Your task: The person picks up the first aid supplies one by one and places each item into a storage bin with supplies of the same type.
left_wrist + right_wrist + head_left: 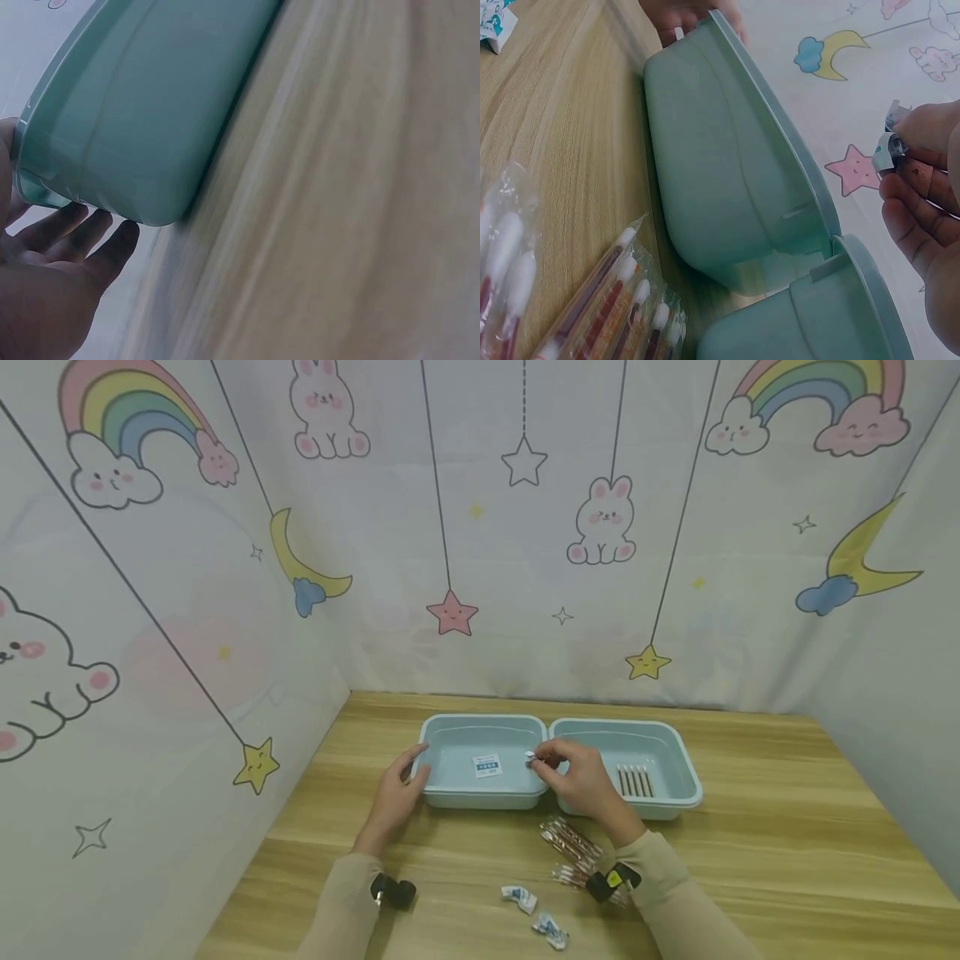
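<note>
Two light-blue plastic trays stand side by side. My left hand (397,795) grips the left end of the left tray (483,802); in the left wrist view its fingertips (120,236) lie at the tray's end wall. A flat, square white-and-blue packet (487,767) lies inside this tray. Over the place where the trays meet, my right hand (581,777) pinches a small, crumpled white-and-blue packet (887,152) between thumb and fingers. In the right tray (678,793) several cotton swabs with dark sticks (636,782) lie in a row, partly behind my right wrist.
In front of the trays lie bundles of swabs in clear wrappers (570,841), partly beneath my right forearm. Nearer me are two crumpled white-and-blue packets, one upper (519,898) and one lower (551,932). A patterned cloth wall (510,668) rises behind the wooden table (450,877).
</note>
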Available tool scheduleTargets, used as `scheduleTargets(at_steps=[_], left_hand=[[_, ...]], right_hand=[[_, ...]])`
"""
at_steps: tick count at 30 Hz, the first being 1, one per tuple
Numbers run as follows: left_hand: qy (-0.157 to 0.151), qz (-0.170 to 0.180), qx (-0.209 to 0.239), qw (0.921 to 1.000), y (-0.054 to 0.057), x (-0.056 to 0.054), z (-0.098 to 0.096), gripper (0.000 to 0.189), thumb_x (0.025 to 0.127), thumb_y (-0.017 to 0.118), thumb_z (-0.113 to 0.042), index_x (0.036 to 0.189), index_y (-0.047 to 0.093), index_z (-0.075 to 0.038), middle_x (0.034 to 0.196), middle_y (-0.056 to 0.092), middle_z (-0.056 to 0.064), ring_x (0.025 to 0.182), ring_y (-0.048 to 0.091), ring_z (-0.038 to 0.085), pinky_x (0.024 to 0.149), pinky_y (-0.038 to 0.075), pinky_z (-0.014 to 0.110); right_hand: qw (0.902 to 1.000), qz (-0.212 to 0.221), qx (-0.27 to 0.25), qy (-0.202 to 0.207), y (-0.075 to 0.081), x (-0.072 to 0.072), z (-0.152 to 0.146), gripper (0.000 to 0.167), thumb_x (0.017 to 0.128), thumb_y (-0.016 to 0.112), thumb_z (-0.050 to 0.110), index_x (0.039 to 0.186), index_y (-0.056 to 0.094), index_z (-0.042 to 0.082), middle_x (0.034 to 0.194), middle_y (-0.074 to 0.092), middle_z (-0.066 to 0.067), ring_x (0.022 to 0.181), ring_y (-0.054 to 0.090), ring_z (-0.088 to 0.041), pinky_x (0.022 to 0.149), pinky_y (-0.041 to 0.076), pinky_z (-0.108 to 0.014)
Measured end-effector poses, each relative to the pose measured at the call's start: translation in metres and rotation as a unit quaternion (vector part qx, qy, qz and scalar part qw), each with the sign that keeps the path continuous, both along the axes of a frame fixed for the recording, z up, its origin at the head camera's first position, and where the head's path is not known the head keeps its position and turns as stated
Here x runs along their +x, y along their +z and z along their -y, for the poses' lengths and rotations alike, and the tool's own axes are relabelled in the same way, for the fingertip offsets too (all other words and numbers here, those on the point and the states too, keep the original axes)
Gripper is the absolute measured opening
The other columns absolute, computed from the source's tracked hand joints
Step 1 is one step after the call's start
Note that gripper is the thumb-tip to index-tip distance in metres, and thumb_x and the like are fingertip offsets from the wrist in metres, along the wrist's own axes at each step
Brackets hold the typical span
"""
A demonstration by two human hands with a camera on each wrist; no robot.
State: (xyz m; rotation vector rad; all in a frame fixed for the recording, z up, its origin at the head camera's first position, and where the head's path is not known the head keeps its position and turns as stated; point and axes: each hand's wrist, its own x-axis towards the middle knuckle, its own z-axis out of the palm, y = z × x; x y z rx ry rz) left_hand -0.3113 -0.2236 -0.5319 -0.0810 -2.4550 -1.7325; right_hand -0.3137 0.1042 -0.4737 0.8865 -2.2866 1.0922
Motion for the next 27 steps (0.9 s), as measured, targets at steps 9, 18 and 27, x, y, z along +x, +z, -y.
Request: scheduleTargets(at_steps=[9, 18, 27], left_hand=[[0.003, -0.008, -0.01, 0.9999, 0.0018, 0.0002, -0.0006, 0.047, 0.11, 0.059, -0.016, 0.155, 0.054, -0.003, 0.169, 0.04, 0.028, 0.16, 0.038, 0.046, 0.133, 0.033, 0.058], [0.003, -0.01, -0.004, 0.9999, 0.0004, -0.0005, -0.0007, 0.048, 0.109, 0.059, -0.016, 0.155, 0.054, -0.002, 0.169, 0.041, 0.028, 0.159, 0.038, 0.046, 0.133, 0.033, 0.059], [-0.001, -0.009, 0.003, 1.0, 0.0023, 0.0004, -0.0012, 0.048, 0.11, 0.058, -0.015, 0.155, 0.053, -0.002, 0.17, 0.039, 0.029, 0.161, 0.034, 0.047, 0.134, 0.031, 0.059]], right_hand=[[0.9999, -0.002, -0.006, 0.01, -0.0012, 0.0, 0.0004, 0.006, 0.094, 0.079, 0.006, 0.1, 0.078, 0.005, 0.087, 0.079, -0.008, 0.073, 0.07, -0.018, 0.061, 0.062, -0.039], [1.0, 0.006, 0.003, -0.006, -0.0004, -0.0003, 0.0023, 0.008, 0.092, 0.08, 0.004, 0.1, 0.077, 0.005, 0.086, 0.079, -0.007, 0.074, 0.07, -0.017, 0.062, 0.061, -0.033], [0.9999, 0.005, -0.007, 0.007, -0.0036, -0.0031, 0.0063, 0.008, 0.093, 0.079, 0.002, 0.101, 0.077, 0.005, 0.088, 0.08, -0.008, 0.075, 0.072, -0.019, 0.061, 0.063, -0.039]])
